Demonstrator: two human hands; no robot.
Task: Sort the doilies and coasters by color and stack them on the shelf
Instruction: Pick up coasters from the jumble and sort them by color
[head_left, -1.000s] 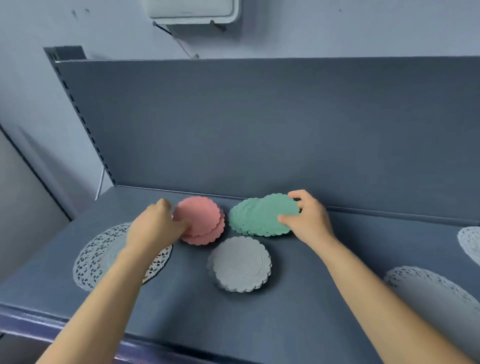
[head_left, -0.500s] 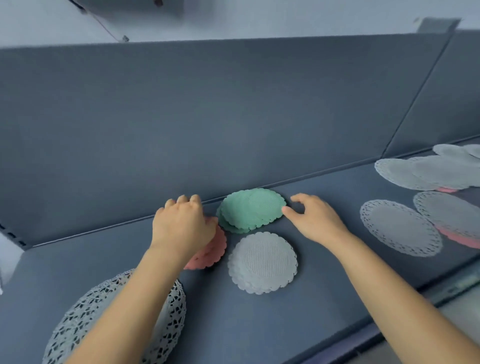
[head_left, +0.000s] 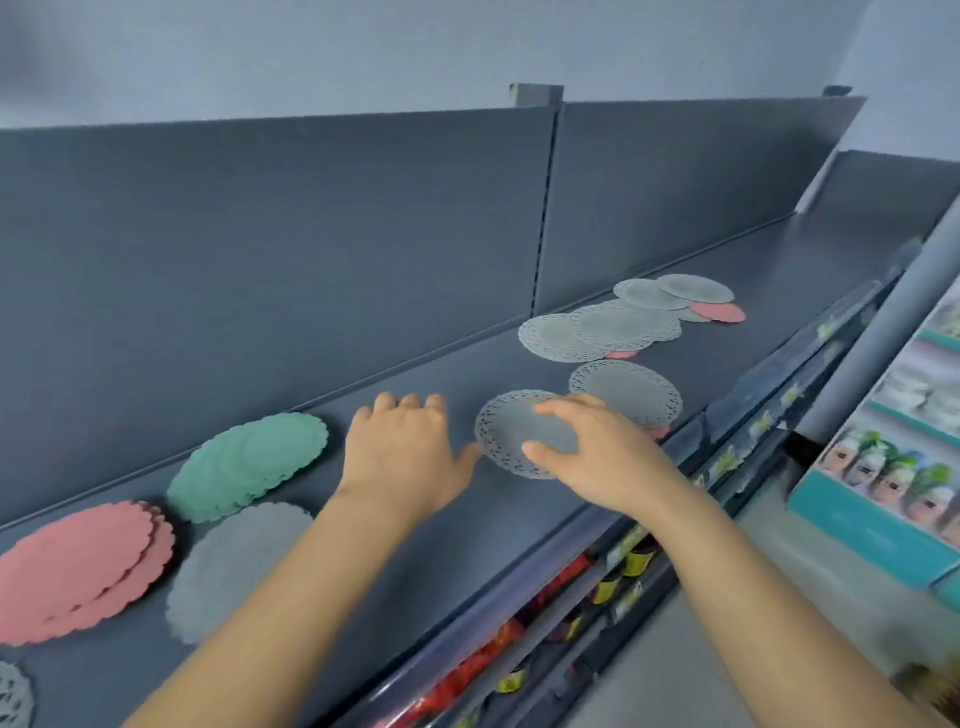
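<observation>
Shelf (head_left: 441, 545): 3 sorted stacks at left, namely pink coasters (head_left: 78, 566), green coasters (head_left: 249, 462) and white coasters (head_left: 234, 566). Both hands have left these and moved right. Left hand (head_left: 400, 457): empty, fingers relaxed. Right hand (head_left: 597, 457): fingers spread over 1 lace doily (head_left: 506, 434), no grip yet. Unsorted doilies (head_left: 597, 332) remain at far right and are likely next.

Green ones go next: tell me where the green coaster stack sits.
Head view, left side: the green coaster stack lies near the shelf's back panel, between the pink stack and the left hand.
</observation>
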